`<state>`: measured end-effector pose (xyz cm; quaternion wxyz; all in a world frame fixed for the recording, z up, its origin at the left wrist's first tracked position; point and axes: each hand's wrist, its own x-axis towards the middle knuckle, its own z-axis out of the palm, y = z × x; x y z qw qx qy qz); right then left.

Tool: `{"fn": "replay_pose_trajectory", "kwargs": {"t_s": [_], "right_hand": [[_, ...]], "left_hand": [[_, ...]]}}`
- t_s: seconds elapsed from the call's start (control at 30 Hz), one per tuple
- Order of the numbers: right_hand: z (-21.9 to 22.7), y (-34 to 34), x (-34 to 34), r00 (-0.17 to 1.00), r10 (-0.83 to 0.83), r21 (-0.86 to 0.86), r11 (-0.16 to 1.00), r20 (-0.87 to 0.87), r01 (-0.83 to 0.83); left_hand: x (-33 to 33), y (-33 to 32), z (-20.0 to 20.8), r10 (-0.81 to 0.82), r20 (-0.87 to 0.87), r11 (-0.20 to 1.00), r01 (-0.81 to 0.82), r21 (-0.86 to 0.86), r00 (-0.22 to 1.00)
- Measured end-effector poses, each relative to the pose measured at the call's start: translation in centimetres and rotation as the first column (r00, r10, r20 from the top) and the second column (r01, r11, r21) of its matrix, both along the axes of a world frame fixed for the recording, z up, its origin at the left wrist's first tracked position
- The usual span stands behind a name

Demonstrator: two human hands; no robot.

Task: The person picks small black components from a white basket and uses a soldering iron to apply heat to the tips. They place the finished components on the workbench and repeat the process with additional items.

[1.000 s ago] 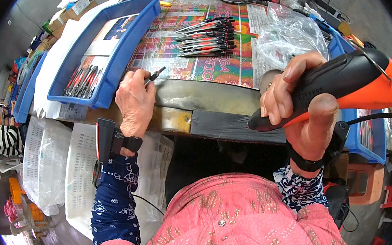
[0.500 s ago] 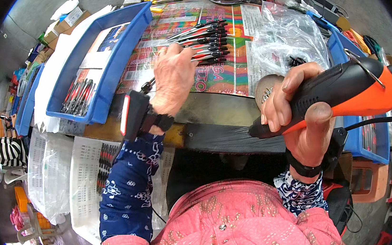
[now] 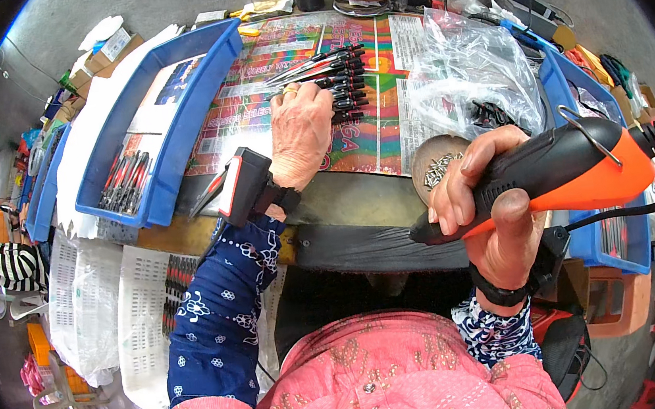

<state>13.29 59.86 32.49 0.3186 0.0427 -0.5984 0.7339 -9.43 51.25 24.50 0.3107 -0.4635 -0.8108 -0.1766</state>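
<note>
My left hand (image 3: 302, 134) is closed at the near left edge of a pile of slim black-and-red tools (image 3: 345, 83) with pointed silver ends. Its fingertips are partly hidden among them. From behind the left wrist sticks out the pointed end of one such tool (image 3: 211, 191), apparently held in the palm. In my right hand (image 3: 487, 200) is a black-and-orange electric screwdriver (image 3: 579, 166) with a wire hanging loop and a cord. Its black nose points left, over the bench edge. Just beyond the right fingers, a round dish (image 3: 424, 164) holds small silver screws (image 3: 442, 170).
A long blue tray (image 3: 157, 142) with more of the tools stands at left. A white basket (image 3: 134, 305) sits below it. Clear plastic bags (image 3: 472, 61) lie right of the pile. Blue bins (image 3: 586, 237) stand at far right. Another person (image 3: 9, 254) is at far left.
My left hand has shifted right against the pile, and a tool's pointed end now shows behind that wrist. The screwdriver has moved slightly left and more of the screw dish shows.
</note>
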Motion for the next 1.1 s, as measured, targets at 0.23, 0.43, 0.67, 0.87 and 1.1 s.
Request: {"fn": "replay_pose_trajectory", "kwargs": {"t_s": [0.23, 0.43, 0.67, 0.87, 1.1], "right_hand": [[-0.7, -0.2, 0.0, 0.979, 0.116, -0.160, 0.977, -0.167, -0.143], [-0.5, -0.6, -0.1, 0.978, 0.112, -0.139, 0.981, -0.176, -0.137], [-0.1, -1.1, -0.3, 0.987, 0.068, -0.101, 0.991, -0.143, -0.083], [0.7, -1.7, 0.2, 1.000, 0.022, 0.182, 0.983, 0.018, -0.025], [1.5, -3.4, 0.6, 0.996, 0.021, 0.254, 0.966, 0.083, -0.042]], "left_hand": [[-0.5, -0.1, -0.3, -0.061, 0.127, 0.994, 0.048, 0.100, 0.990], [-1.7, -0.8, 0.1, -0.113, 0.245, 0.989, 0.087, 0.116, 0.963], [-0.1, -2.4, 2.1, -0.283, 0.421, 0.941, 0.165, 0.295, 0.862], [6.2, -6.4, 4.0, -0.346, 0.494, 0.915, 0.168, 0.368, 0.798], [14.4, -11.7, 3.4, -0.532, 0.840, 0.844, -0.142, 0.517, -0.108]]}}
